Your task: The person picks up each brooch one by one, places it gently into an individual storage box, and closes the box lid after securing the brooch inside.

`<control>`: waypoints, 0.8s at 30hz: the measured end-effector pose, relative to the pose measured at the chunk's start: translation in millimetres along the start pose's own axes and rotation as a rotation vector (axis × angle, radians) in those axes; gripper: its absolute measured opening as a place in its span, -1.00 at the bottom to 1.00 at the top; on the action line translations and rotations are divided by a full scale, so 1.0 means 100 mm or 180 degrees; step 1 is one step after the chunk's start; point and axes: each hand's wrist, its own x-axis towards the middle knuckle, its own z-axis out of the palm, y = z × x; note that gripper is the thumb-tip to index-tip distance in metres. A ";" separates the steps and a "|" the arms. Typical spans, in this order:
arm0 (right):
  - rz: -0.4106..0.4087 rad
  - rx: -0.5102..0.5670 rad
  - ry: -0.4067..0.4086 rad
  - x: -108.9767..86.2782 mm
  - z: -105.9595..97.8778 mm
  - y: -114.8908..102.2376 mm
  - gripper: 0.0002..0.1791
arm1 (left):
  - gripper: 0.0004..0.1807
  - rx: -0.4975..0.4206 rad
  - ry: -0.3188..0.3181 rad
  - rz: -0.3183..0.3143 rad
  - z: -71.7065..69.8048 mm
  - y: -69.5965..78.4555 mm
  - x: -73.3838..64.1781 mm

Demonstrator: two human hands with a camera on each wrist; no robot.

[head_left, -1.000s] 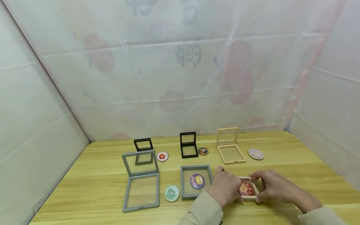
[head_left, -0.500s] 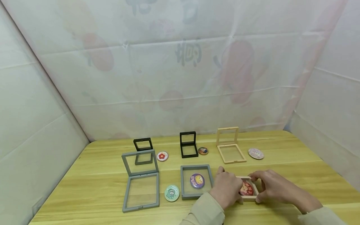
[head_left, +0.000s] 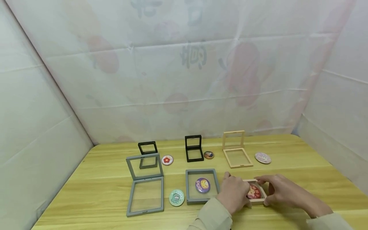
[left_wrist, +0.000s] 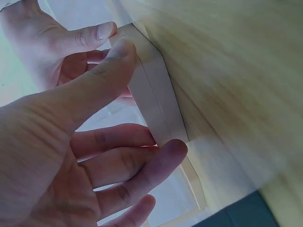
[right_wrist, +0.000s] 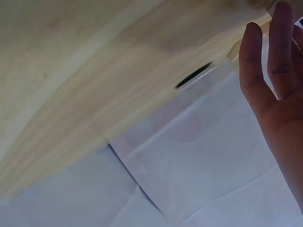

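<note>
A small beige square display frame (head_left: 257, 201) lies at the right front of the table with its two halves together. Behind its clear film shows a red round badge (head_left: 254, 192). My left hand (head_left: 234, 193) grips the frame's left side, thumb and fingers along the edge. On the opposite side, my right hand (head_left: 283, 193) holds the right edge between thumb and fingers. In the left wrist view a thin seam runs along the frame's side (left_wrist: 154, 87). Only part of the right hand (right_wrist: 279, 90) enters the right wrist view.
Left of my hands is a grey frame (head_left: 188, 188) around a purple badge (head_left: 203, 185), then a green badge (head_left: 176, 197) and an opened grey frame (head_left: 131, 196). Behind stand opened black frames (head_left: 194, 160) and a beige one (head_left: 241, 166), with several badges like the pale one (head_left: 263, 157).
The beige frame has shifted slightly right and turned a little between my hands. Both hands keep their hold. The whole head view has moved very slightly.
</note>
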 end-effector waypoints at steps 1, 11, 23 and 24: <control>0.0014 0.0000 0.0001 0.01 -0.01 0.01 -0.23 | -0.66 -0.0001 0.0002 -0.0018 0.00 0.00 0.01; 0.0119 0.0013 -0.0055 0.11 -0.12 0.05 -0.26 | -0.65 0.0092 0.0096 -0.0062 0.00 -0.06 0.14; 0.0131 0.0083 -0.0095 0.10 -0.14 0.17 -0.29 | -0.66 -0.0004 -0.0057 -0.0099 0.04 -0.01 0.22; 0.0123 0.0082 -0.0098 0.10 -0.13 0.17 -0.30 | -0.65 0.0004 -0.0051 -0.0086 0.04 -0.01 0.21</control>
